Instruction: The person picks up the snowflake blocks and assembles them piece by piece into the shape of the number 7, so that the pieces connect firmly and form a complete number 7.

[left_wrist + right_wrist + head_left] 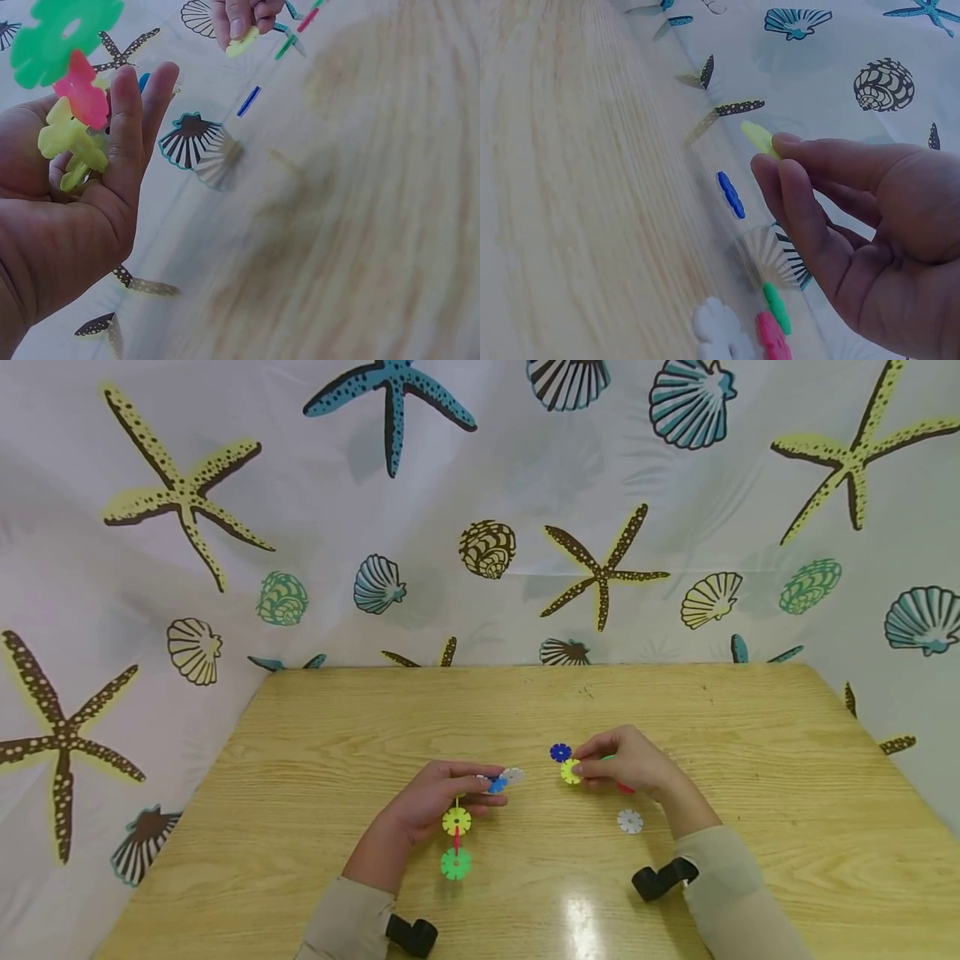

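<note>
My left hand (438, 795) holds a joined chain of notched discs: a light blue disc (497, 785) and a white disc (513, 775) at the fingertips. Below the palm hang a yellow disc (456, 821), a pink one (88, 91) seen edge-on, and a green disc (455, 863). My right hand (636, 763) pinches a single yellow disc (759, 139) between thumb and fingers, raised above the table in the right wrist view. The two hands are apart.
On the wooden table (337, 710) lie a dark blue disc (560, 752) beyond the right fingertips, a white disc (630, 821) nearer me, and green (777, 308) and pink (772, 337) discs beneath the right hand. A patterned cloth (450, 468) hangs behind.
</note>
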Action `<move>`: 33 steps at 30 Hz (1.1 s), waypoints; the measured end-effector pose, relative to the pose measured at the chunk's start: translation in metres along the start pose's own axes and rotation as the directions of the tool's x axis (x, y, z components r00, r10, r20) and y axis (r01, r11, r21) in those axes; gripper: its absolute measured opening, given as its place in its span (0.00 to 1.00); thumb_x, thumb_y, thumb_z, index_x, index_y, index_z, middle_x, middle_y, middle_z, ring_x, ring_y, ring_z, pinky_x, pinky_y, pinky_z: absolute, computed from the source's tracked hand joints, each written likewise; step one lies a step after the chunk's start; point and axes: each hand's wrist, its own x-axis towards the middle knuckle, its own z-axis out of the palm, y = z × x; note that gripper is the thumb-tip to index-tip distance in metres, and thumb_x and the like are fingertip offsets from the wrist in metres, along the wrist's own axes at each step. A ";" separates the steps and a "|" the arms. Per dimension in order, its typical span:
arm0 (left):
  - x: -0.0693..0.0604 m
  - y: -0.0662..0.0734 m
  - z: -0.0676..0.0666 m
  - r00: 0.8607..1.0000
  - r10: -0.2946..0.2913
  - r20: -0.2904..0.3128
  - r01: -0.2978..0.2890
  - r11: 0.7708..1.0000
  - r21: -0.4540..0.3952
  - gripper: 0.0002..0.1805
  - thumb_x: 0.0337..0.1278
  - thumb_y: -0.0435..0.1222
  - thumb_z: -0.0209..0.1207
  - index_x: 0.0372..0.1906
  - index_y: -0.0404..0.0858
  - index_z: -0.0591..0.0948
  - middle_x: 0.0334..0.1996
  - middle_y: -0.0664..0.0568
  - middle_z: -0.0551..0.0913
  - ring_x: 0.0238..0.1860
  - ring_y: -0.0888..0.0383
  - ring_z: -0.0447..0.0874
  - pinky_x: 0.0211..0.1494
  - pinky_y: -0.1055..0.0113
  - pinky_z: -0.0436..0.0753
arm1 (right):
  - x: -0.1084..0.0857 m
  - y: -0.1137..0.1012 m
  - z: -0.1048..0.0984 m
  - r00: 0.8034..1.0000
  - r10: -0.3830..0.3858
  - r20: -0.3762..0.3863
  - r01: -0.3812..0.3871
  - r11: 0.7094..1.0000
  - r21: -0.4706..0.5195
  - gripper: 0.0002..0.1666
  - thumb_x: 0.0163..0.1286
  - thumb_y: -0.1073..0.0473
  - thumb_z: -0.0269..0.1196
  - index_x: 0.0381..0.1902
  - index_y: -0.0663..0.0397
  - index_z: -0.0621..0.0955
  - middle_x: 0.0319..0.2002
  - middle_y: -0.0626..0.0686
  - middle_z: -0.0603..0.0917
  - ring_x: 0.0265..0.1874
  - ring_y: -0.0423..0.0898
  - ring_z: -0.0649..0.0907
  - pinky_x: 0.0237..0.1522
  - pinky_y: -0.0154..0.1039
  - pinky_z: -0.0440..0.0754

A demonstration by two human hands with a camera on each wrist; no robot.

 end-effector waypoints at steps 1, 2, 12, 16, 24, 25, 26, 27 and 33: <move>0.000 0.000 0.000 1.000 0.000 0.001 0.000 1.000 0.001 0.22 0.71 0.37 0.56 0.65 0.32 0.77 0.51 0.40 0.87 0.45 0.60 0.90 0.47 0.70 0.85 | 0.000 -0.001 0.001 1.000 0.004 0.004 -0.004 1.000 0.017 0.14 0.66 0.66 0.68 0.47 0.68 0.85 0.39 0.55 0.87 0.32 0.44 0.88 0.39 0.38 0.89; 0.001 0.000 0.000 1.000 0.000 0.004 0.000 1.000 0.003 0.22 0.71 0.37 0.56 0.65 0.32 0.76 0.52 0.38 0.86 0.46 0.59 0.90 0.47 0.70 0.85 | 0.000 -0.001 0.001 1.000 0.001 0.011 -0.002 1.000 0.026 0.14 0.66 0.66 0.68 0.48 0.68 0.85 0.39 0.55 0.87 0.33 0.44 0.88 0.40 0.38 0.89; 0.001 -0.003 0.000 1.000 -0.014 -0.001 0.014 1.000 -0.002 0.22 0.72 0.37 0.56 0.65 0.32 0.77 0.58 0.33 0.81 0.47 0.59 0.90 0.46 0.70 0.85 | 0.000 -0.008 0.010 0.999 0.001 0.045 -0.004 0.998 0.068 0.14 0.67 0.66 0.67 0.48 0.70 0.84 0.40 0.56 0.87 0.36 0.47 0.89 0.43 0.41 0.89; 0.001 -0.003 0.000 1.000 -0.015 -0.004 0.015 1.000 0.005 0.22 0.71 0.38 0.56 0.65 0.33 0.77 0.56 0.35 0.83 0.47 0.59 0.90 0.47 0.69 0.85 | -0.002 -0.013 0.015 0.999 -0.007 0.035 0.005 0.998 0.069 0.15 0.67 0.65 0.67 0.49 0.70 0.83 0.40 0.57 0.87 0.39 0.50 0.90 0.45 0.43 0.88; 0.002 -0.003 0.001 1.000 -0.013 0.000 0.013 1.000 0.013 0.22 0.72 0.37 0.56 0.65 0.33 0.78 0.54 0.38 0.85 0.47 0.58 0.90 0.47 0.69 0.85 | -0.004 -0.021 0.022 0.998 -0.013 0.067 0.006 0.995 0.100 0.18 0.69 0.65 0.66 0.53 0.71 0.82 0.40 0.56 0.87 0.38 0.46 0.90 0.48 0.45 0.87; 0.002 -0.004 0.001 1.000 -0.013 -0.002 0.013 1.000 0.015 0.22 0.71 0.37 0.56 0.65 0.33 0.78 0.52 0.38 0.86 0.47 0.58 0.90 0.47 0.69 0.85 | -0.004 -0.021 0.023 0.997 -0.016 0.069 0.008 0.995 0.104 0.18 0.69 0.65 0.66 0.53 0.71 0.82 0.40 0.56 0.87 0.38 0.45 0.90 0.48 0.46 0.87; 0.003 -0.004 0.001 1.000 -0.014 -0.003 0.014 1.000 0.015 0.22 0.71 0.37 0.56 0.64 0.33 0.78 0.51 0.39 0.87 0.47 0.58 0.90 0.47 0.69 0.85 | -0.004 -0.022 0.024 0.997 -0.017 0.071 0.009 0.994 0.111 0.17 0.68 0.66 0.66 0.53 0.71 0.82 0.40 0.56 0.87 0.38 0.45 0.90 0.48 0.46 0.87; 0.003 -0.004 0.001 1.000 -0.015 -0.004 0.015 1.000 0.016 0.22 0.71 0.38 0.56 0.64 0.33 0.78 0.49 0.40 0.88 0.47 0.57 0.90 0.47 0.69 0.85 | -0.004 -0.022 0.025 0.997 -0.018 0.072 0.010 0.993 0.117 0.17 0.68 0.66 0.66 0.53 0.71 0.82 0.40 0.56 0.87 0.38 0.46 0.90 0.49 0.46 0.87; 0.002 -0.004 0.000 1.000 -0.018 -0.002 0.018 1.000 0.019 0.22 0.71 0.39 0.57 0.65 0.34 0.78 0.49 0.42 0.88 0.47 0.57 0.90 0.49 0.67 0.85 | -0.001 -0.023 0.032 0.996 -0.027 0.083 0.013 0.987 0.159 0.18 0.68 0.66 0.66 0.53 0.71 0.82 0.42 0.56 0.87 0.39 0.45 0.90 0.50 0.47 0.86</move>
